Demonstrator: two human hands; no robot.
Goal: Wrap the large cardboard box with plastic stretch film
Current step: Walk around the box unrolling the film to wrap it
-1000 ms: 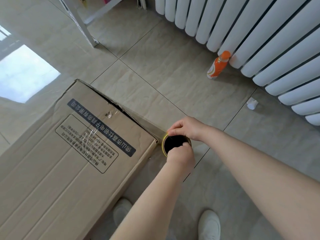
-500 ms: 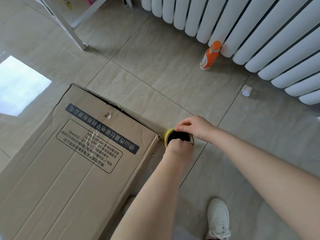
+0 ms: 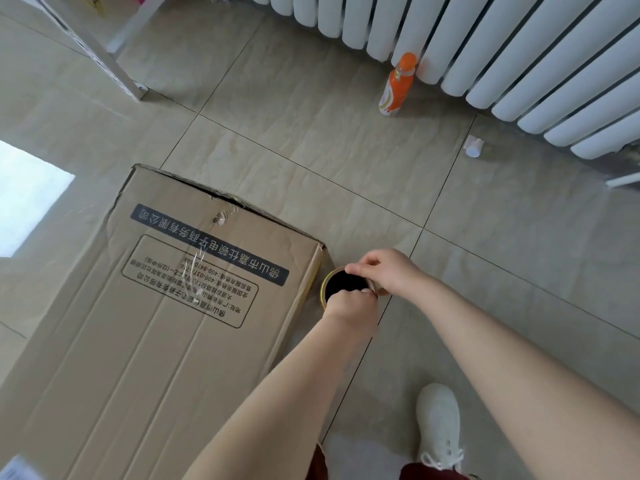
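A large brown cardboard box (image 3: 145,341) lies flat on the tiled floor, with a black printed label and a strip of clear film or tape across its top. Just off its far right corner I hold a stretch film roll (image 3: 341,282), seen end-on as a dark core with a yellow rim. My left hand (image 3: 351,306) grips the roll's near edge. My right hand (image 3: 388,271) grips its far edge from above. Most of the roll's body is hidden below my hands.
A white radiator (image 3: 519,53) runs along the far right wall. An orange bottle (image 3: 396,86) stands in front of it, and a small white cap (image 3: 473,146) lies nearby. A white shelf leg (image 3: 104,57) stands at far left. My white shoe (image 3: 438,424) is at bottom right.
My view has shifted, so the box sits lower and more to the right. Both hands stay on the roll beside the box's corner. Only one shoe shows now.
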